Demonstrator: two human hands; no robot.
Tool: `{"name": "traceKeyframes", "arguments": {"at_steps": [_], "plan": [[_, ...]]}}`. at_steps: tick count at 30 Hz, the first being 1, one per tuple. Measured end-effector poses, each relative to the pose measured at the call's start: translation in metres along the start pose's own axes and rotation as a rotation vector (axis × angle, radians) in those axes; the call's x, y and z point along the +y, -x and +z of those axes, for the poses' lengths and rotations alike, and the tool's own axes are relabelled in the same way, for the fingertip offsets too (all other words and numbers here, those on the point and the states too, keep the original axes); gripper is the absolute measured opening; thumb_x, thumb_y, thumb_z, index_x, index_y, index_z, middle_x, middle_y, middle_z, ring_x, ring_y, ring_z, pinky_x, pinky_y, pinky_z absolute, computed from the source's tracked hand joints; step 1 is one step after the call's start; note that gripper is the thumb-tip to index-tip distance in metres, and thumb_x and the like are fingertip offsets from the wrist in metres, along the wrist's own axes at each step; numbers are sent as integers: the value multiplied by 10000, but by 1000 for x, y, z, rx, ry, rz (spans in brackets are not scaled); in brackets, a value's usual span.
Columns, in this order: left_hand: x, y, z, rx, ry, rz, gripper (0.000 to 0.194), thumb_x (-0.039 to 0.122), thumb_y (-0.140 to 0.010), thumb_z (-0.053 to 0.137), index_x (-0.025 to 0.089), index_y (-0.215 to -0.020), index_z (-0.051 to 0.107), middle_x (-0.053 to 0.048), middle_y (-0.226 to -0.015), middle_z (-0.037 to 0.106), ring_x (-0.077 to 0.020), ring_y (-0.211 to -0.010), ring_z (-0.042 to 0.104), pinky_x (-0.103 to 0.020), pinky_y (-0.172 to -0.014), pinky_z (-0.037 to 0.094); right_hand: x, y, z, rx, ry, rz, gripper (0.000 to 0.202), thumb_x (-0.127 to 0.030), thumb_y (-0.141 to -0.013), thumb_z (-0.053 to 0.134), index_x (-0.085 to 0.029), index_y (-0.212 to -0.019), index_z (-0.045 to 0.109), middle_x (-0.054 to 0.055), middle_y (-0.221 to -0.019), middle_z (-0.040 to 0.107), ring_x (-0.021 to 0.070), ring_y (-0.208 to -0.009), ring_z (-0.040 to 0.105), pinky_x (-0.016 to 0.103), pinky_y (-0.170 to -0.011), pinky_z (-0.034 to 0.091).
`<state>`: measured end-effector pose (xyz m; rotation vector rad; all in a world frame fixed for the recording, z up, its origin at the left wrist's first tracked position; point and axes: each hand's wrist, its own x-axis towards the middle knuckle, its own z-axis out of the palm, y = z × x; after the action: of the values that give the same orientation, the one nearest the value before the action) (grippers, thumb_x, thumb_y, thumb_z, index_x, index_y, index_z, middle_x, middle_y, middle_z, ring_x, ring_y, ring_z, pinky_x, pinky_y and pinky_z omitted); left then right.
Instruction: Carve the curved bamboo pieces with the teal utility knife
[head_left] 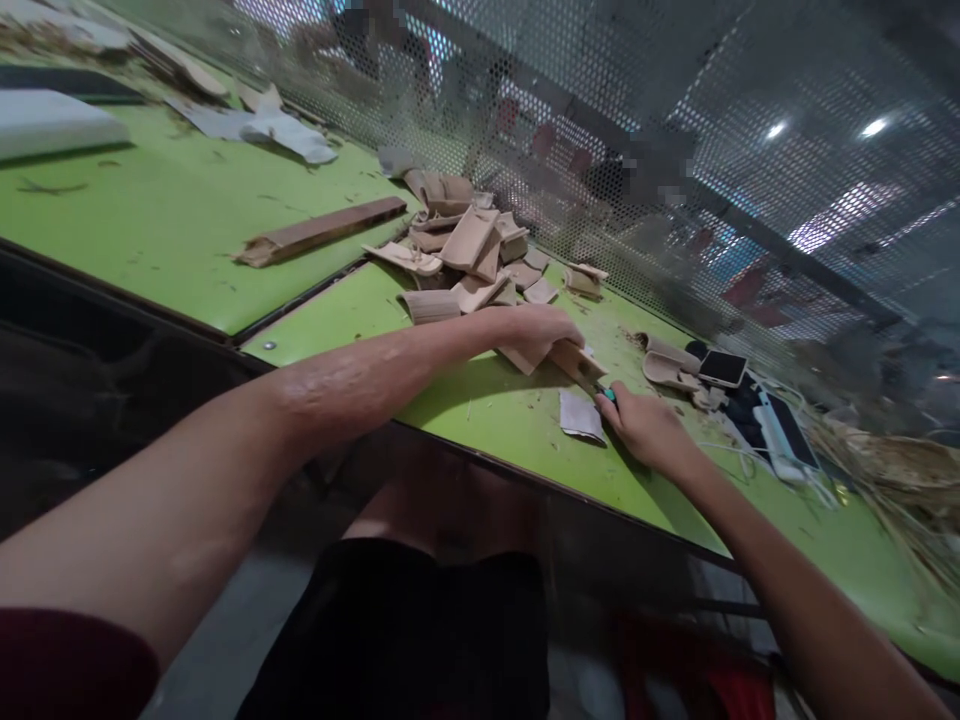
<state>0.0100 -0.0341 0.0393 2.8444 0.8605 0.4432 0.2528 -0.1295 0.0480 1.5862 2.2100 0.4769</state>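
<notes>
My left hand [547, 325] reaches across the green table and is closed on a tan, curved piece of bark-like material [576, 362]. The wrist and back of the hand hide most of that grip. My right hand [641, 425] is wrapped round a small tool with a green handle [609, 396]. Its thin working end meets the near end of the tan piece; its exact kind is too small to tell. Just below lies a grey folded cloth or paper square [581, 415]. A heap of similar curved tan pieces [471, 238] sits beyond my left forearm.
A long brown strip [322, 232] lies at the left across a seam in the green tabletop [300, 310]. A perforated metal screen [585, 170] runs along the back. A phone [722, 368], white cables and dry fibres [900, 465] occupy the right side. White sheets [289, 135] lie far left.
</notes>
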Motion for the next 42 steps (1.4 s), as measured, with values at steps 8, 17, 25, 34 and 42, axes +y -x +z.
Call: {"name": "traceKeyframes", "arguments": {"at_steps": [8, 17, 25, 34, 42], "plan": [[7, -2, 1, -44, -22, -1, 677, 28, -702, 620, 242, -1338, 706, -107, -1143, 747, -256, -928, 600, -341, -780, 405, -10, 2, -6, -12, 71, 40, 432, -416, -1097, 276, -136, -1200, 588, 192, -912, 770, 301, -735, 689, 351, -567, 188], [7, -8, 5, -70, 55, 25, 559, -24, -637, 586, 199, -1098, 811, -99, -975, 729, -230, -834, 572, -349, -777, 394, -12, 4, 4, 108, 139, 21, 505, -424, -1086, 211, -141, -1100, 629, 209, -843, 741, 275, -628, 645, 352, -543, 168], [5, -8, 4, -95, 84, 21, 540, 3, -620, 582, 152, -1091, 800, -107, -998, 724, -213, -855, 557, -323, -785, 394, -18, 4, -4, 35, 191, 44, 440, -397, -1099, 254, -125, -1144, 596, 189, -911, 755, 264, -721, 694, 342, -543, 159], [11, -4, -6, -120, 79, 38, 633, -13, -621, 555, 107, -1199, 783, -127, -1089, 730, -191, -840, 517, -307, -776, 376, -10, -1, 1, 18, 173, 6, 471, -403, -1096, 212, -113, -1187, 572, 196, -951, 767, 271, -754, 691, 339, -565, 151], [9, -6, -7, -143, 79, 24, 686, 52, -599, 546, 158, -1234, 784, -126, -1137, 716, -232, -935, 575, -330, -836, 399, -5, -7, 0, -20, 129, -20, 485, -409, -1094, 227, -89, -1243, 560, 196, -944, 766, 269, -753, 669, 336, -580, 195]]}}
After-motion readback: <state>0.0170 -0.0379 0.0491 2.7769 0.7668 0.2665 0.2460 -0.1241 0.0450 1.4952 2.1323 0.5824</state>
